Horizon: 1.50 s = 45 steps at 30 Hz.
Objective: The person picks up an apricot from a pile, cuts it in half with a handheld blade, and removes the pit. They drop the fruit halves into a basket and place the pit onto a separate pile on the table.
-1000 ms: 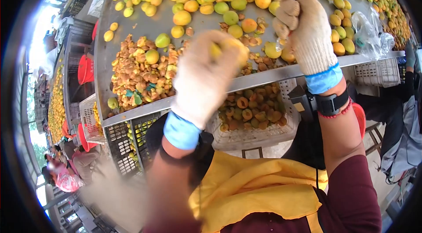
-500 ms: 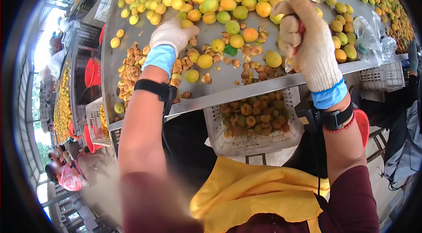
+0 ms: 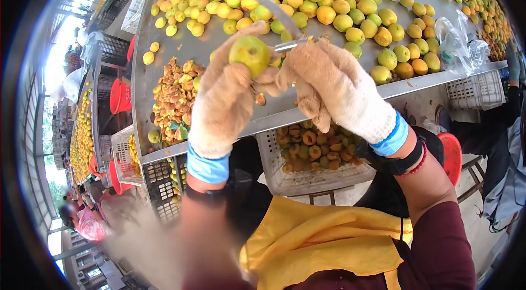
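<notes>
- Now the left hand (image 3: 230, 93), back from the pile where it reached 0.5 s ago, grips 1 greenish fruit (image 3: 250, 54) above the metal table (image 3: 181, 49).
- Right hand (image 3: 329, 84) has dropped beside it, fist closed on the knife (image 3: 272, 13), blade touching the fruit: cutting looks underway.

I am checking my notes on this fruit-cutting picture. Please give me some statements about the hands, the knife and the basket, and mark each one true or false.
1. The left hand holds a greenish-yellow fruit. True.
2. The right hand is bare. False: it wears a knit glove with a blue cuff, as the left hand does.
3. The right hand holds a knife with a curved blade. True.
4. The white basket under the table edge is empty. False: it holds cut fruit pieces.
5. The knife blade points down toward the basket. False: it points up and away, over the whole fruit on the metal table.
</notes>
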{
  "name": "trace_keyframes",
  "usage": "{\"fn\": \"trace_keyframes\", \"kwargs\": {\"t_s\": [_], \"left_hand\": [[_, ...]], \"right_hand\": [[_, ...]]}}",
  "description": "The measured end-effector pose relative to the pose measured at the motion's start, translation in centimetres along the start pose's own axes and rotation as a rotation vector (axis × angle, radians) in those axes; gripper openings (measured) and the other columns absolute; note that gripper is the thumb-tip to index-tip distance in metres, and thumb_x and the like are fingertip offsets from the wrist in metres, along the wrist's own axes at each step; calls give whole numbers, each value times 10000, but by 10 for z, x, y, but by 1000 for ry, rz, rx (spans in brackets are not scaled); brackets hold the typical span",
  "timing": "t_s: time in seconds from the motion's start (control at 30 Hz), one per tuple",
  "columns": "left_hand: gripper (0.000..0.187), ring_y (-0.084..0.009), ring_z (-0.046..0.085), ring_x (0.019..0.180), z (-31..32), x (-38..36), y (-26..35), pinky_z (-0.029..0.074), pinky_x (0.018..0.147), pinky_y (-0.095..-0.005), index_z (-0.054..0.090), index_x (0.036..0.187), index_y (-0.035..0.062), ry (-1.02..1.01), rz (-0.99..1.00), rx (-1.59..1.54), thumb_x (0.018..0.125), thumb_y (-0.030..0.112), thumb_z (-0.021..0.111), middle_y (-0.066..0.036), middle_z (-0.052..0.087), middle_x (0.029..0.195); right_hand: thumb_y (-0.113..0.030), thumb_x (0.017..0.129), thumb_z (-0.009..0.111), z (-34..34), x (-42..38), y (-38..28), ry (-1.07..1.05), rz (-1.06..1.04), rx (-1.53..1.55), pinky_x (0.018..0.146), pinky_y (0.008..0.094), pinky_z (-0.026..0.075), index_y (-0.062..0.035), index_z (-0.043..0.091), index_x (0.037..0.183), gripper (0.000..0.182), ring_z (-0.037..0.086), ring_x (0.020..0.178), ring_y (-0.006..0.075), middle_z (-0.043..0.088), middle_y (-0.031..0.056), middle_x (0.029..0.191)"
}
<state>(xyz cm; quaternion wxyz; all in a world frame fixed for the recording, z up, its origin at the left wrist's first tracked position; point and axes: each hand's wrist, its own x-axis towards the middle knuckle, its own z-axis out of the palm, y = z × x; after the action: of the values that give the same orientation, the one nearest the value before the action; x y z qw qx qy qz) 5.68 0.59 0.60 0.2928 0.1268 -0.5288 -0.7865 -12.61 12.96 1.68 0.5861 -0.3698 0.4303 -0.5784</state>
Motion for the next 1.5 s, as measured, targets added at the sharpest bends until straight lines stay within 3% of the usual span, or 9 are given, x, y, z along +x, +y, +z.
{"fn": "trace_keyframes", "kwargs": {"t_s": [0.3,0.4,0.47,0.63,0.8,1.0,1.1,1.2,1.5], "left_hand": [[926,-216,628,1208,34,-21,-7,503,1031,-333,352,1557,-105,154,79,195,948,464,756,-160,626,1343],[852,-223,628,1214,29,-24,-11,501,1043,-346,365,1551,-104,148,27,278,983,423,721,-163,627,1343],[507,-202,670,908,35,-25,-14,561,846,-311,529,1429,-77,249,73,269,942,49,596,-141,683,1156],[465,-184,665,963,29,-23,-21,548,890,-295,583,1394,-49,320,137,439,941,54,612,-117,686,1183],[439,-169,636,1084,12,-23,-17,519,991,-339,627,1367,-18,348,204,940,946,103,653,-104,677,1225],[630,-285,643,1245,3,-16,-28,514,1064,-414,409,1537,-48,27,44,-291,1001,184,645,-191,606,1401],[681,-294,627,1284,-6,-12,-24,518,1083,-458,328,1586,-15,-114,36,-268,995,138,629,-194,579,1434],[694,-297,629,1271,-6,-14,-22,528,1070,-471,326,1592,1,-10,65,-222,980,103,634,-195,578,1432],[750,-323,595,1294,23,-15,-26,486,1116,-512,335,1573,-31,243,83,-103,1035,395,638,-195,569,1425]], "right_hand": [[-325,1083,536,15,-18,-5,65,-75,-297,484,244,429,-7,644,1022,341,570,529,81,595,17,648],[-327,1067,550,16,-19,-1,115,-119,-442,503,264,455,3,642,1032,345,605,556,94,606,22,670],[-331,1072,547,14,-14,14,132,-195,-526,510,271,463,2,639,1022,348,614,562,98,606,26,685],[-353,1074,567,16,-2,24,157,-212,-662,516,269,462,-11,628,982,360,605,550,107,599,34,700],[-565,1069,484,11,8,33,26,220,-12,408,291,440,-57,647,871,569,536,426,135,572,18,596],[-578,1103,420,-2,3,27,-280,317,398,335,223,338,-87,641,916,570,414,396,46,521,-20,587],[-554,1104,447,-11,6,36,-257,244,578,386,209,396,-73,648,971,539,494,483,50,600,10,717],[-370,1119,509,-13,0,15,-140,-92,-375,488,225,479,-9,626,1095,380,563,573,91,656,59,878],[-342,1064,632,36,-14,49,97,65,-125,556,246,484,14,660,1137,364,595,610,65,597,27,711]]}}
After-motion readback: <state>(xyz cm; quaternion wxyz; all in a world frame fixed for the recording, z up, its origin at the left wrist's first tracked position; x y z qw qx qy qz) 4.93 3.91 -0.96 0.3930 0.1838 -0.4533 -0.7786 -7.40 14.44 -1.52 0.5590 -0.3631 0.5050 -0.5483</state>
